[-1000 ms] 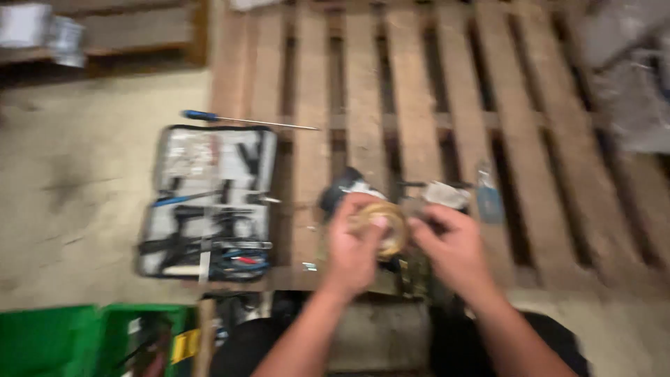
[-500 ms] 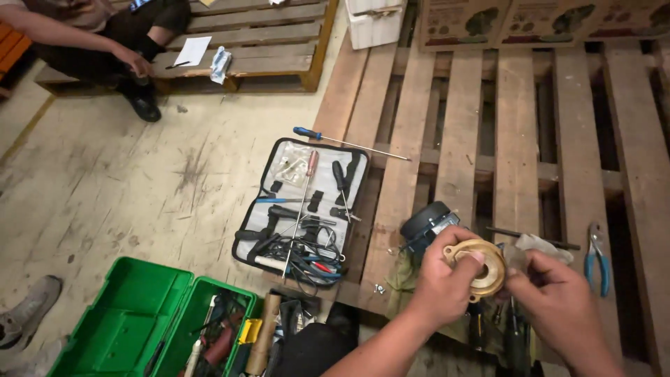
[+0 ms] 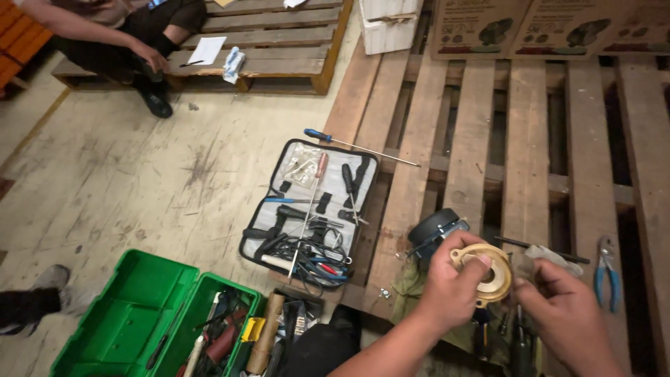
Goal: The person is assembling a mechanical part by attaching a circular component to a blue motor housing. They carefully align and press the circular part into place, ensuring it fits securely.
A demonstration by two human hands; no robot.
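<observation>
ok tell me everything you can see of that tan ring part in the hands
The tan ring part is a round, flat, brass-coloured piece with a wide central hole and a raised inner lip. It is held tilted above the wooden pallet. The left hand grips its left rim, fingers over the top edge; the right hand meets its right side.

hands (image 3: 453,286) bare | forearms bare, no sleeves showing | dark trousers at knees

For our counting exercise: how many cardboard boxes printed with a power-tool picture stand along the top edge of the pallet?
3, side by side at the top right: the first box, the middle box, and the last box, cut off by the frame edge. More may lie out of view.
</observation>
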